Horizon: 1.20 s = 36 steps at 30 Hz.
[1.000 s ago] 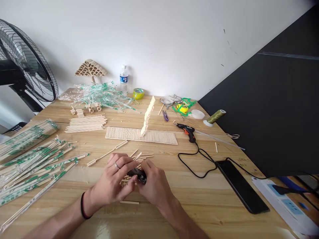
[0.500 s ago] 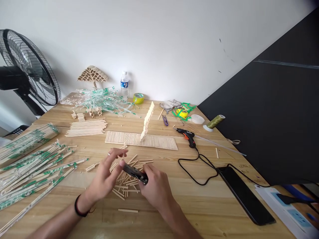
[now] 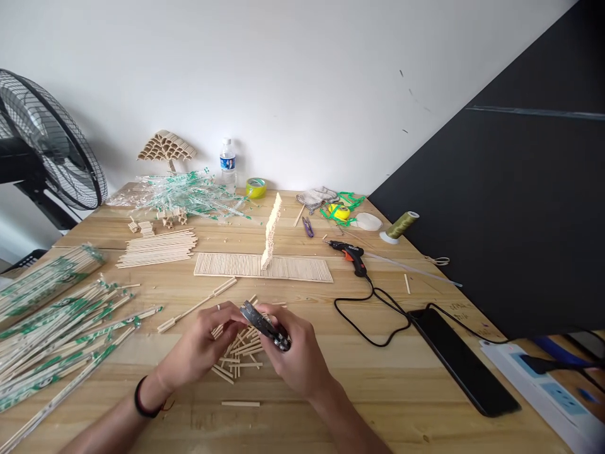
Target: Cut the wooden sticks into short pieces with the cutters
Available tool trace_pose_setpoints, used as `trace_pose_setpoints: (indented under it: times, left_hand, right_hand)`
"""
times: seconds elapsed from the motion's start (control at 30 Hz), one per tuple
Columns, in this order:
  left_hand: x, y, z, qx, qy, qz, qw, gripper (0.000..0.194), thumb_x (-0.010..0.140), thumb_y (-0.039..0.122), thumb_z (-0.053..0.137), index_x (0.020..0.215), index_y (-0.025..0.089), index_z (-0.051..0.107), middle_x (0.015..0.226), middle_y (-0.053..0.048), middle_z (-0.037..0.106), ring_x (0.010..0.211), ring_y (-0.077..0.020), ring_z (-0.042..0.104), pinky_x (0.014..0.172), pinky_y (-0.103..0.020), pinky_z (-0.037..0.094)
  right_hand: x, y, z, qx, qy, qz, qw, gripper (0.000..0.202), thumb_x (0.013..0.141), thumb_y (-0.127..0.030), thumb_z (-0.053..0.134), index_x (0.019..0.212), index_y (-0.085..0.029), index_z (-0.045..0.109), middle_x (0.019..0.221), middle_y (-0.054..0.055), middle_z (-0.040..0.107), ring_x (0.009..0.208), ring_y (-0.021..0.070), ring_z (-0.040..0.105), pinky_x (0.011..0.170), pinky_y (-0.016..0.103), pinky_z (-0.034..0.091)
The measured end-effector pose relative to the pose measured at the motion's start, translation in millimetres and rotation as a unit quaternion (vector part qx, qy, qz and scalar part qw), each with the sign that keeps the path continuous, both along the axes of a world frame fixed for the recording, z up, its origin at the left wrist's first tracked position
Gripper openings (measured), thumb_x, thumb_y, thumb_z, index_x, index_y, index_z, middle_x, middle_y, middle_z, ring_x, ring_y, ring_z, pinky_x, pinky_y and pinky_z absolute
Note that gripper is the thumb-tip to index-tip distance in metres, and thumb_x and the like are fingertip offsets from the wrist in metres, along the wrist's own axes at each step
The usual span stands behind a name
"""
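Note:
My right hand (image 3: pixel 300 350) is wrapped around a dark metal hand tool with a pivot, like pliers (image 3: pixel 259 321), tilted with its far end up to the left. Close beside that end, my left hand (image 3: pixel 210 340) has its fingers curled and drawn together; what they hold, if anything, is hidden. Below and behind both hands lies a loose pile of short wooden sticks (image 3: pixel 246 350), partly covered by them. One short stick (image 3: pixel 241 403) rests apart, nearer to me. Left of the pile, a thin stick with thicker stick pieces at both ends (image 3: pixel 196 306) lies slantwise.
Beyond the hands lies a flat stick panel (image 3: pixel 231 265) with an upright stick piece (image 3: pixel 270 233). A glue gun (image 3: pixel 347 251), its cord and a phone (image 3: pixel 466 362) are at right. Wrapped stick bundles (image 3: pixel 61 328) lie left, near a fan (image 3: pixel 51 139). A bottle (image 3: pixel 227 162) stands behind.
My left hand has gone from raised, spread fingers to curled fingers lower down by the tool. The right hand keeps its grip on the tool. The view has shifted slightly.

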<state>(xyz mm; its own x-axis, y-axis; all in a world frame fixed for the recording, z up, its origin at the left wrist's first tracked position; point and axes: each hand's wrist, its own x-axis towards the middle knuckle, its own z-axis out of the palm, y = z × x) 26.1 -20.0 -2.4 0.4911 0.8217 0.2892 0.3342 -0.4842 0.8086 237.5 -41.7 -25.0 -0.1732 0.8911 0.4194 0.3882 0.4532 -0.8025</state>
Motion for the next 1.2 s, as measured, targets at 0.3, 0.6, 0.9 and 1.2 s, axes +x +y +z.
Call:
trace_pose_setpoints:
  times: [0.3,0.6,0.9,1.2]
  left_hand:
    - [-3,3,-6.7,-0.018,0.001,-0.058,0.998,0.027,0.105,0.018,0.05,0.103,0.022,0.076,0.096,-0.008,0.079,0.086,-0.0179,0.074,0.079,-0.032,0.058]
    - [-21,18,-8.7,0.059,0.04,0.056,0.996,0.015,0.103,0.021,0.052,0.098,0.021,0.066,0.093,-0.005,0.071,0.084,-0.0164,0.067,0.076,-0.029,0.054]
    - [-58,52,-47.2,0.109,0.211,0.201,0.95,0.014,0.093,0.029,0.061,0.086,0.019,0.067,0.089,-0.008,0.067,0.086,-0.0247,0.064,0.08,-0.038,0.052]
    - [-24,23,-16.0,0.175,0.123,0.088,0.973,0.012,0.105,0.017,0.053,0.095,0.019,0.06,0.093,-0.002,0.064,0.076,-0.0127,0.062,0.067,-0.024,0.049]
  right_hand:
    - [1,0,6.2,0.024,0.023,0.004,0.999,0.011,0.091,-0.015,0.06,0.095,-0.023,0.065,0.087,0.001,0.072,0.077,0.0162,0.067,0.073,0.026,0.053]
    - [4,0,5.2,-0.006,0.054,-0.088,0.995,0.015,0.097,-0.03,0.064,0.087,-0.02,0.07,0.074,0.002,0.07,0.065,0.0161,0.064,0.065,0.027,0.051]
    - [6,1,6.5,-0.036,0.078,-0.092,0.992,0.02,0.096,-0.034,0.066,0.086,-0.018,0.073,0.074,0.003,0.071,0.063,0.0155,0.062,0.062,0.027,0.05]
    - [12,6,5.0,-0.069,0.106,-0.136,0.983,0.028,0.094,-0.044,0.068,0.086,-0.017,0.073,0.068,0.003,0.07,0.063,0.018,0.063,0.065,0.03,0.052]
